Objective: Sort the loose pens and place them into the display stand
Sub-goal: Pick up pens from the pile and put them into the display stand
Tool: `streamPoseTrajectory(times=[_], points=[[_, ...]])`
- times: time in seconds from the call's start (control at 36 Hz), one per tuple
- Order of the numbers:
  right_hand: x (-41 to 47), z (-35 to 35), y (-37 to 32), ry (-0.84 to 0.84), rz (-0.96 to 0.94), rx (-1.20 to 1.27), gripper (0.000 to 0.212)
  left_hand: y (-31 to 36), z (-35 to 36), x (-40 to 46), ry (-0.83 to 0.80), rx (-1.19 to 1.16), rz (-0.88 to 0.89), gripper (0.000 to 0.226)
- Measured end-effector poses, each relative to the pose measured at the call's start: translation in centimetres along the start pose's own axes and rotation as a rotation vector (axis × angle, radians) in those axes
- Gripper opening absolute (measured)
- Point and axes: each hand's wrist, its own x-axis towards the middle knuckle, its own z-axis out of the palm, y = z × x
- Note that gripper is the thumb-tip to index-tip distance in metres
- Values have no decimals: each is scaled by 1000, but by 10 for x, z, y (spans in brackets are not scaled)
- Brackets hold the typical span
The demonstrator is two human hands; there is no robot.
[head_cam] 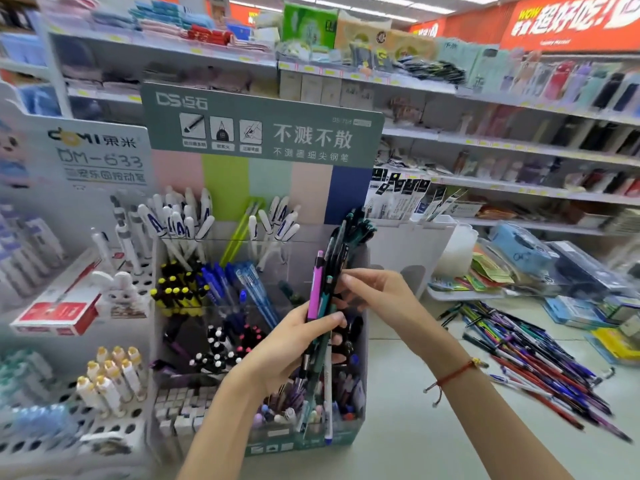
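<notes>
Left hand (294,344): nearest the lens, grip curled round a bundle of pens (327,289), held near upright in front of the display stand (263,140).
Right hand (374,289): fingertips (346,280) touching the bundle's right side near its middle; whether pinching one pen, cannot tell; red string bracelet (453,375) on the wrist.
Bundle: dark barrels, one pink pen (316,289) on its left edge.
Display stand: tiered clear compartments holding white, yellow-capped, blue and dark pens.
Loose pens (540,362): heaped on the bench (433,427), right of the stand, well apart from both hands.
Rabbit figure (119,289): left of the stand.
</notes>
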Motion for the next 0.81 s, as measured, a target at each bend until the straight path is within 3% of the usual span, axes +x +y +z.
streamPoseTrajectory(times=[0.11, 0.19, 0.39, 0.47, 0.58, 0.69, 0.81], points=[[-7, 5, 0, 46, 35, 120, 18, -1, -8, -2, -64, 80, -4, 15], [-6, 13, -4, 174, -9, 100, 16, -2, -11, -3, -126, 131, -25, 18], [-5, 17, -6, 267, 75, 215, 22, 0, -19, 0, -205, -24, -126, 12], [-5, 11, -5, 392, 92, 258, 16, -3, -26, 1, -227, -44, -148, 11], [-6, -1, -7, 709, 24, 338, 14, -9, -42, 4, -226, -67, -157, 19], [-3, -6, 6, 1045, -165, 40, 12, -16, -59, 5, -203, -73, -154, 18], [8, 6, 20, 1089, -316, -424, 22, -20, -65, 5, -243, -85, -195, 17]])
